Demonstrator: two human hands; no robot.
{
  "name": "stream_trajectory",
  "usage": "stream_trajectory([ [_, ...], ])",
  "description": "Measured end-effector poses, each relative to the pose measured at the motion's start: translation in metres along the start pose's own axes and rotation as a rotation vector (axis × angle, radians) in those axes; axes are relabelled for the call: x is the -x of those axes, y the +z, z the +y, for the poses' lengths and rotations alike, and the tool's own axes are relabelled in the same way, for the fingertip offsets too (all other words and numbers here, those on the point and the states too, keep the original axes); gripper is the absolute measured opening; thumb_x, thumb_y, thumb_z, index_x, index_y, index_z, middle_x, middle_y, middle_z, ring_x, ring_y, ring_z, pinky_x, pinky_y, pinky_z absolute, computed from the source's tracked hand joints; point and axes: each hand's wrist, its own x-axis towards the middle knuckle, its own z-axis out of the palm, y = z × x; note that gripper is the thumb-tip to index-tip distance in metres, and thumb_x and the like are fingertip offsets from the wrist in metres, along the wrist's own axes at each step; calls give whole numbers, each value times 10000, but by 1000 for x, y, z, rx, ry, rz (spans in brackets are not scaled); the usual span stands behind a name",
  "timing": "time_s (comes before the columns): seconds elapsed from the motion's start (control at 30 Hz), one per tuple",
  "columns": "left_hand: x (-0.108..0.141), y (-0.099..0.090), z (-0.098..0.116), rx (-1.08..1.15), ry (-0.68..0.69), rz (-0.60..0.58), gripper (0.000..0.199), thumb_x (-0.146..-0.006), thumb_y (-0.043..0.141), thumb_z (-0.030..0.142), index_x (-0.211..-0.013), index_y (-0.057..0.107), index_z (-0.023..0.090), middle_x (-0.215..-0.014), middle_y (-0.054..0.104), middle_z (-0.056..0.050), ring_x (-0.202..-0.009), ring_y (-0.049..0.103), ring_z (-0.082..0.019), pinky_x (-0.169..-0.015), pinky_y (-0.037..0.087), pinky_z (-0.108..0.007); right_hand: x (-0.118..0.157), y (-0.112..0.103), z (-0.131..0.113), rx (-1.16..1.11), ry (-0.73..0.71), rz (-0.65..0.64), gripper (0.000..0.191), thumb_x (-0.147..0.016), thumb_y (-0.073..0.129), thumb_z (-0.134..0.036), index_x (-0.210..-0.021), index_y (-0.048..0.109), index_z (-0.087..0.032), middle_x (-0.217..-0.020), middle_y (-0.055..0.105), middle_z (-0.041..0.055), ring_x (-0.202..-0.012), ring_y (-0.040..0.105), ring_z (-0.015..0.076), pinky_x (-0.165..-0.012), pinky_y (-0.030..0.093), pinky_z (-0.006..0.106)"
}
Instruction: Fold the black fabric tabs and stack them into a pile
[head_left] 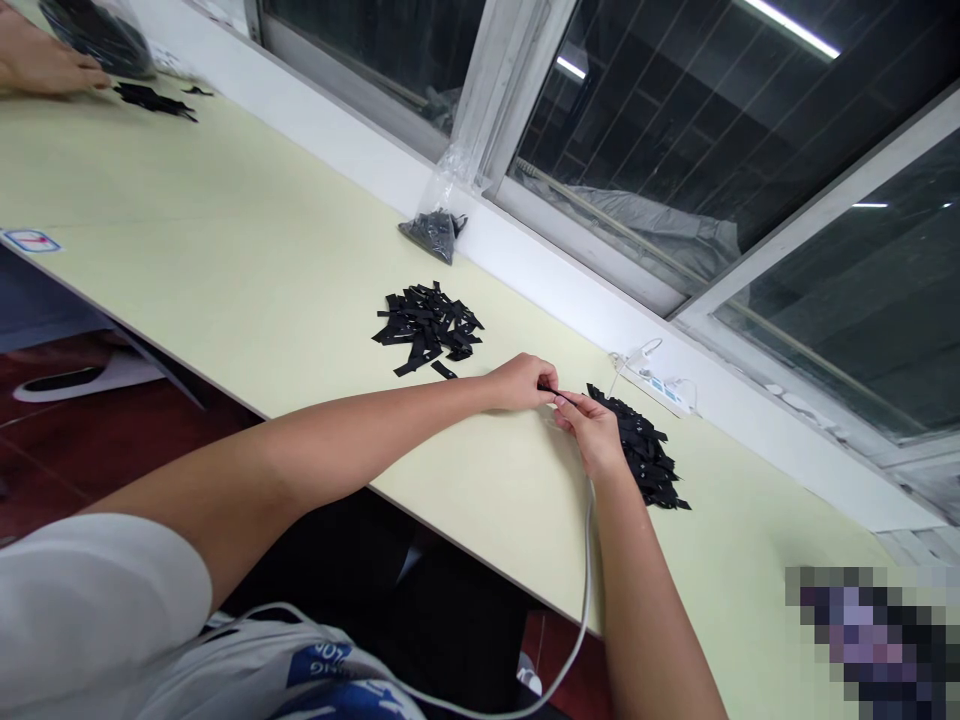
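Above the table, my left hand [526, 382] and my right hand [596, 430] meet with their fingertips closed on one small black fabric strip [549, 391]. Most of the strip is hidden by the fingers. Just beyond my right hand and wrist lies a large pile of black strips [649, 455], partly covered by that hand. A second, looser pile of black strips [429, 322] lies to the left of my left hand, with a single strip [443, 370] at its near edge.
A clear plastic bag [436, 232] with black pieces stands by the wall. A white power strip [660, 390] lies by the wall; a white cable [586, 560] hangs past my right forearm. At far left, another person's hand [49, 60] is near black pieces [154, 100]. A blurred-out object [862, 630] lies right.
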Motion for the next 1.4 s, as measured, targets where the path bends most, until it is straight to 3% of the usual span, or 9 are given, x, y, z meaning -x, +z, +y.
stream_trajectory([
  [0.13, -1, 2, 1, -5, -29, 25, 101, -715, 708, 184, -803, 725, 138, -775, 709, -34, -703, 587, -138, -671, 436, -272, -1, -2, 0, 3, 3, 6, 466, -540, 910, -475, -878, 770, -187, -820, 713, 39, -717, 625, 154, -684, 534, 299],
  [0.43, -1, -2, -4, 127, 68, -55, 68, -720, 654, 190, -742, 669, 128, -686, 623, 5, -653, 503, -100, -634, 379, -249, 0, -3, 1, -5, 9, -32, 477, -550, 911, -497, -887, 744, -204, -749, 664, 3, -710, 604, 147, -668, 530, 282],
  [0.8, -1, 0, -4, 222, 46, -108, 127, -761, 664, 257, -801, 651, 137, -722, 604, 12, -682, 493, -106, -638, 371, -249, -1, -4, -2, -6, -12, -17, 438, -574, 897, -481, -881, 757, -202, -736, 646, -3, -684, 567, 135, -639, 505, 267],
  [1.07, -3, 2, -4, 237, -24, -66, 157, -796, 637, 218, -911, 702, 133, -844, 690, -40, -760, 576, -130, -699, 437, -266, -4, -5, -5, -40, -17, 72, 454, -578, 870, -500, -877, 693, -207, -846, 673, 16, -696, 611, 140, -595, 524, 256],
  [1.23, -3, 3, -6, 218, -49, -52, 186, -797, 628, 185, -970, 673, 133, -893, 690, -47, -796, 593, -134, -746, 463, -275, -9, -9, -3, -32, -30, 168, 452, -557, 861, -483, -848, 653, -207, -771, 648, 5, -651, 597, 138, -564, 518, 255],
  [1.4, -6, 5, -11, 206, -60, 50, 222, -782, 657, 217, -991, 611, 156, -1046, 656, -62, -880, 579, -138, -776, 468, -276, -11, -12, -1, 39, -88, 274, 425, -618, 812, -501, -862, 631, -204, -669, 589, -25, -580, 537, 126, -533, 484, 263],
])
